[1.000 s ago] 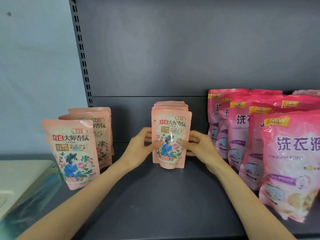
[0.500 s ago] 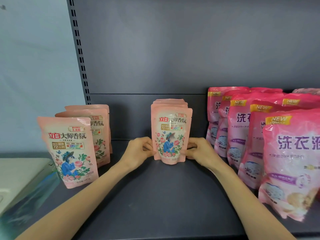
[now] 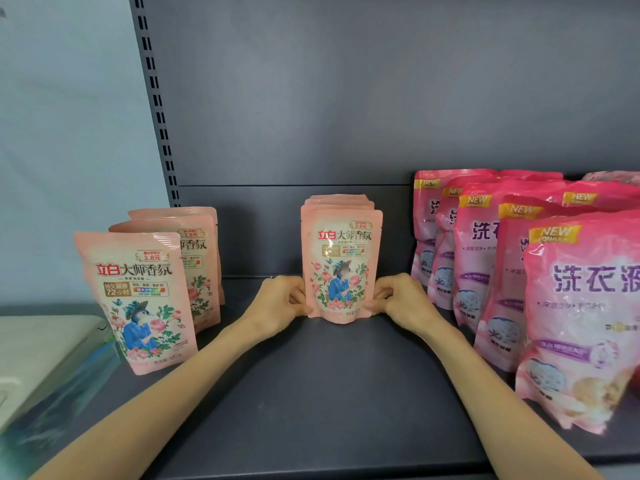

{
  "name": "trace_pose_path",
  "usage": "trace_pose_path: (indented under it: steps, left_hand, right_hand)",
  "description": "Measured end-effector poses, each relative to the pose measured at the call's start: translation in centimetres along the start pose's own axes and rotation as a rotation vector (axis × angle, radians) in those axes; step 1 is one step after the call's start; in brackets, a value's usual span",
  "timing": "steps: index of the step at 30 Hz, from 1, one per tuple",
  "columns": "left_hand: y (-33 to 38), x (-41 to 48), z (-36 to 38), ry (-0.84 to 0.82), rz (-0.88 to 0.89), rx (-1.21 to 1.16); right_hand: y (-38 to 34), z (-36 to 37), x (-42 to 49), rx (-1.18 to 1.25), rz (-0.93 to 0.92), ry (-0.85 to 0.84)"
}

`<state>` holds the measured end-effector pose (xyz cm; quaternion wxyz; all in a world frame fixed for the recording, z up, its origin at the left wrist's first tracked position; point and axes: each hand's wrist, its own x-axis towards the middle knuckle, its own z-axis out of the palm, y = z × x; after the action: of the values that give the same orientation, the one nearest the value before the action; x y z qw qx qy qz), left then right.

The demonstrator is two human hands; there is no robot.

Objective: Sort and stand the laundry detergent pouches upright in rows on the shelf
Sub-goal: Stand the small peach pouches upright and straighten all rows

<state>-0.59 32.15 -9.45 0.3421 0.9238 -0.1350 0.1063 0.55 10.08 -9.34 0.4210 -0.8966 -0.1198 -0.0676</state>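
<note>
2 hands (image 3: 282, 303) (image 3: 401, 303) flanking pouch (image 3: 341, 268), magenta pouches (image 3: 485, 258) beside.

Shop: dark metal shelf (image 3: 311, 393), slotted upright (image 3: 152, 98) at 11 o'clock, price-printed detergent pouches (image 3: 341, 261) in rows.

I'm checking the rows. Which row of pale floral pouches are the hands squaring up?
The middle row, standing alone at shelf centre: the left hand and right hand pinch its front pouch's lower corners. The left row stands untouched.
</note>
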Motion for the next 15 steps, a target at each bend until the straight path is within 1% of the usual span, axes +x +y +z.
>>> trace_pose_path:
  steps: [7, 12, 15]
  left_hand:
    - [0.5, -0.2, 0.1, 0.007, -0.01, 0.004]
    - [0.4, -0.7, 0.1, 0.039, 0.011, 0.005]
    - [0.4, -0.9, 0.3, 0.057, 0.009, 0.008]
  right_hand:
    - [0.0, 0.0, -0.5, 0.031, 0.005, -0.01]
    - [-0.2, 0.2, -0.3, 0.071, -0.017, 0.052]
    - [-0.3, 0.2, -0.4, 0.068, -0.017, 0.055]
